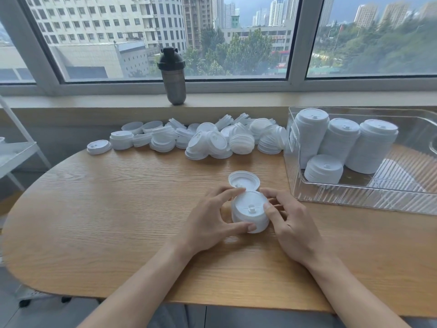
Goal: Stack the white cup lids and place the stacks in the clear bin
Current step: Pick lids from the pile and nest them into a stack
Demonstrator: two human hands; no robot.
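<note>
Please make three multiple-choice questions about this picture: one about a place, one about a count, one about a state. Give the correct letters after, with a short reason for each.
1. Where does the dark shaker bottle stand?
A. on the window sill
B. inside the clear bin
C. on the wooden table

2. How many stacks of lids are in the clear bin?
A. one
B. four
C. seven

3. What are the hands doing?
A. both hold the small stack
B. both lie flat on the table
C. one reaches into the bin

Answers:
1 A: it stands on the sill in front of the glass.
2 B: three tall stacks and one short stack show.
3 A: the left hand and right hand curl round the small stack.
</note>
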